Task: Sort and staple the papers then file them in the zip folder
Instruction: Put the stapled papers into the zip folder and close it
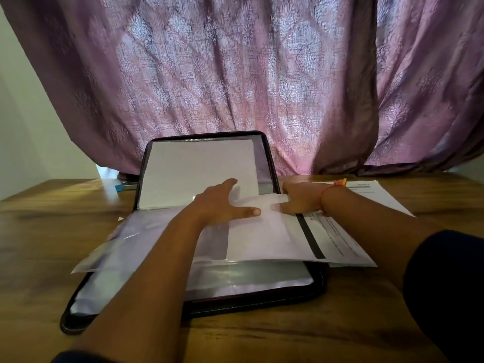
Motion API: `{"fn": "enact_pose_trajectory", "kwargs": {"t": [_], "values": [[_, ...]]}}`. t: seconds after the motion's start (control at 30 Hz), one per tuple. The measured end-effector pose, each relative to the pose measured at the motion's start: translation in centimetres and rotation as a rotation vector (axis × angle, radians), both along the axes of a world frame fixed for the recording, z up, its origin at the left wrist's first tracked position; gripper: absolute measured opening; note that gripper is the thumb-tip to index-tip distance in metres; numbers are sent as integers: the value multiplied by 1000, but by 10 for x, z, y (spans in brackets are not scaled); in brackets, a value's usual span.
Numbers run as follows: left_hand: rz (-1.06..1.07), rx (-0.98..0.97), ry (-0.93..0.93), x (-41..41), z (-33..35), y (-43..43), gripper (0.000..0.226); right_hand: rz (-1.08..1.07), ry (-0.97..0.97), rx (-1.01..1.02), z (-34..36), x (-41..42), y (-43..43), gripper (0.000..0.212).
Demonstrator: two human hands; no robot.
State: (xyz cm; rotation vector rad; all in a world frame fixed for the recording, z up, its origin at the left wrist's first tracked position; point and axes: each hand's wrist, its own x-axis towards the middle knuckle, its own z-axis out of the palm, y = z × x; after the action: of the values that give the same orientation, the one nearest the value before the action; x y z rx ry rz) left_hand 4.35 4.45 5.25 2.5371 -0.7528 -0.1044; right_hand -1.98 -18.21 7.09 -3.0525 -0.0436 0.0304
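An open folder (pixel 199 302) lies on a wooden surface (pixel 39 231). The left hand (pixel 222 203) presses flat on a sleeve (pixel 136 239). The right hand (pixel 301 197) grips a paper (pixel 264 237).

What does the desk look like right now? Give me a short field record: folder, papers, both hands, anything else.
folder: black zip folder lies open on the wooden table, lid propped up with a white sheet in its pocket
papers: printed papers partly slid into a clear sleeve, right end sticking out
left hand: left hand flat on the sleeve, fingers spread
right hand: right hand on the papers' far edge; grip unclear
other: blue item behind the folder, another printed sheet at right, purple curtain
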Motion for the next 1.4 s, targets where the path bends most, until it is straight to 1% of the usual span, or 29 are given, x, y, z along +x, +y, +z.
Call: {"fn": "enact_pose_trajectory", "kwargs": {"t": [0.13, 0.2, 0.3, 0.37, 0.53, 0.67, 0.8, 0.97, 1.1, 1.13, 1.23, 1.4], "values": [[36, -19, -34, 0, 7, 8, 85, -8, -39, 52, -5, 0, 0, 60], [25, 13, -60, 2, 8, 12, 71, -11, -52, 63, -6, -2, 0, 55], [18, 65, -85, 5, 7, 14, 59, -37, -69, 82, -9, -4, -4, 53], [19, 89, -89, 6, 6, 14, 59, -39, -92, 117, -13, -6, -7, 54], [12, 124, -71, 5, 4, 12, 72, -56, -139, 147, -24, -15, -13, 60], [-9, 148, -41, 6, -1, 10, 80, -109, -154, 132, -28, -19, -19, 78], [-44, 170, -1, 0, -2, 8, 86, -191, -151, 172, -31, -25, -30, 83], [-70, 259, -1, -3, -1, 8, 80, -395, -127, 34, -35, -38, -46, 75], [-82, 251, -15, -6, 0, 4, 71, -571, -188, 100, -34, -42, -62, 82], [-84, 245, -20, -7, -1, 2, 69, -584, -195, 111, -32, -44, -66, 80], [-87, 235, -27, -8, -2, -2, 70, -591, -183, 158, -27, -50, -75, 63], [-99, 220, -34, -12, -4, -9, 69, -585, -210, 251, -27, -49, -82, 48]]}}
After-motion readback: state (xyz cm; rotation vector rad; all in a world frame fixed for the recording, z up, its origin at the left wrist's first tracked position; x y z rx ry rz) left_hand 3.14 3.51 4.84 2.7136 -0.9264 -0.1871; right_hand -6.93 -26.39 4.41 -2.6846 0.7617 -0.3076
